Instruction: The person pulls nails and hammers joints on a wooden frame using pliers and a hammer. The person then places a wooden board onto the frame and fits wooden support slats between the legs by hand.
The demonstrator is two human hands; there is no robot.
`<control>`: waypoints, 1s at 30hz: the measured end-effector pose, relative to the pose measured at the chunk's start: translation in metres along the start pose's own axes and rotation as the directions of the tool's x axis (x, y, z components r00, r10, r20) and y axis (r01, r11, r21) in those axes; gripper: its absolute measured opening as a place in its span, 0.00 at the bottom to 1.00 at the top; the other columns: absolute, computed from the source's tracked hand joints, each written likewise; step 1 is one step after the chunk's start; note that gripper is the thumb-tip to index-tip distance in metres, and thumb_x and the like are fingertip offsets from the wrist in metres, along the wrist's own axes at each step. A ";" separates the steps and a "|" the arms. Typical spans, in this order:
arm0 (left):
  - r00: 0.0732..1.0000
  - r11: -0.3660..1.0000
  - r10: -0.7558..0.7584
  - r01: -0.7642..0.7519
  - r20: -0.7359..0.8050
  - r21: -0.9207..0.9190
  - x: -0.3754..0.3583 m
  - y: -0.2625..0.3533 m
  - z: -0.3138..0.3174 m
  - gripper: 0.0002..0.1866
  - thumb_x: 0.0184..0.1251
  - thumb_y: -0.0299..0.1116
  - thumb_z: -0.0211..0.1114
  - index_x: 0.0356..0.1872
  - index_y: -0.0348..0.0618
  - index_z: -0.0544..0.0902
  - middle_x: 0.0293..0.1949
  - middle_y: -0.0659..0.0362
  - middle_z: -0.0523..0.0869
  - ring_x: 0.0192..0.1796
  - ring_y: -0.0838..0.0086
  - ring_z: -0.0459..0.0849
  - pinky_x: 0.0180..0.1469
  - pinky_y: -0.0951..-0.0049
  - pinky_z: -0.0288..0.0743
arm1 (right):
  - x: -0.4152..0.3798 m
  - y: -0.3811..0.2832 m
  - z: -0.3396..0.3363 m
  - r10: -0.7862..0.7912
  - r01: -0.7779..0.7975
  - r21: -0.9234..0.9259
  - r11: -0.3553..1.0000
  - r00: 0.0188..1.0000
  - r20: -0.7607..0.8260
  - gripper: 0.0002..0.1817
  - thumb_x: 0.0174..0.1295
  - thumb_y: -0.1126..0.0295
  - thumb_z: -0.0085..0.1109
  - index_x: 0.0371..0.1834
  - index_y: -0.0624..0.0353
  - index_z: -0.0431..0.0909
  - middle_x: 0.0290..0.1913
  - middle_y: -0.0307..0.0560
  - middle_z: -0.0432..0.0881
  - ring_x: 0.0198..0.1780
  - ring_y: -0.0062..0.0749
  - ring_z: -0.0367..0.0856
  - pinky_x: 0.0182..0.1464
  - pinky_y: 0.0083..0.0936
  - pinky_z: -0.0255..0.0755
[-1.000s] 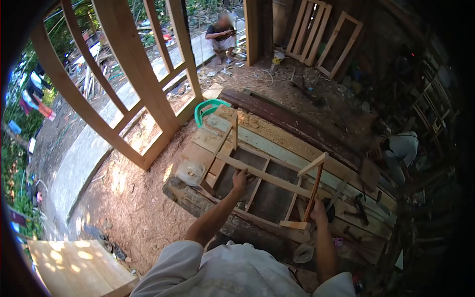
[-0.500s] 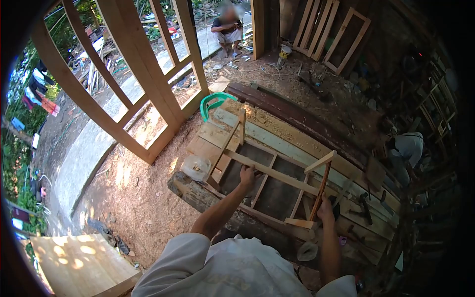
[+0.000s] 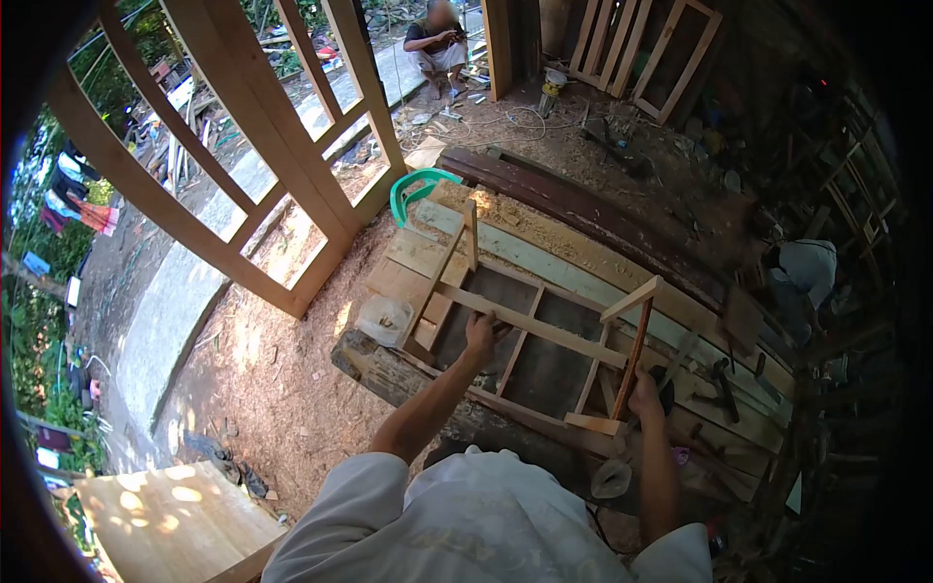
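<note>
This is a rough, open-sided woodworking workshop: a worktop [image 3: 394, 381] of boards fills the middle, with a hammer [image 3: 723, 387] at three o'clock and wood shavings [image 3: 282, 364] strewn over the ground toward nine o'clock. Slatted wooden frames [image 3: 614, 44] lean at one o'clock, and a tall timber frame [image 3: 282, 126] stands at eleven o'clock. Beyond it, a paved path [image 3: 185, 321], greenery and hanging laundry [image 3: 83, 199] show an outdoor yard beside the work area.

The right hand [image 3: 644, 395] sits slightly higher along the reddish strip [image 3: 637, 352]; with the left hand [image 3: 480, 333], it has shifted rightward in view.
</note>
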State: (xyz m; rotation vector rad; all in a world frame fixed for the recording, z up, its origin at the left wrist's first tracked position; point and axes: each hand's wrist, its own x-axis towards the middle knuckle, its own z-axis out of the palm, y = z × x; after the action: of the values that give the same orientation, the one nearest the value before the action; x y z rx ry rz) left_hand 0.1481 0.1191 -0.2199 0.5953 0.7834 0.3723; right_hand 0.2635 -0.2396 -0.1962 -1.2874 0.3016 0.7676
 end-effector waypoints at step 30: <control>0.995 0.996 0.063 -0.068 0.079 0.056 -0.008 -0.004 -0.003 0.17 0.72 0.30 0.50 0.57 0.38 0.61 0.52 0.49 0.72 0.52 0.56 0.78 0.56 0.56 0.77 | -0.010 0.000 0.013 -0.033 0.033 0.004 0.999 0.999 -0.007 0.19 0.71 0.52 0.40 0.48 0.55 0.73 0.38 0.42 0.78 0.37 0.33 0.78 0.40 0.34 0.73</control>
State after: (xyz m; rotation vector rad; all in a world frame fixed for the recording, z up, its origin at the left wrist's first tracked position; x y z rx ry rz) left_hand 0.1409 0.1133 -0.2202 0.6875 0.7034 0.3854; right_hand 0.2535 -0.2309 -0.1861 -1.2884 0.2863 0.7345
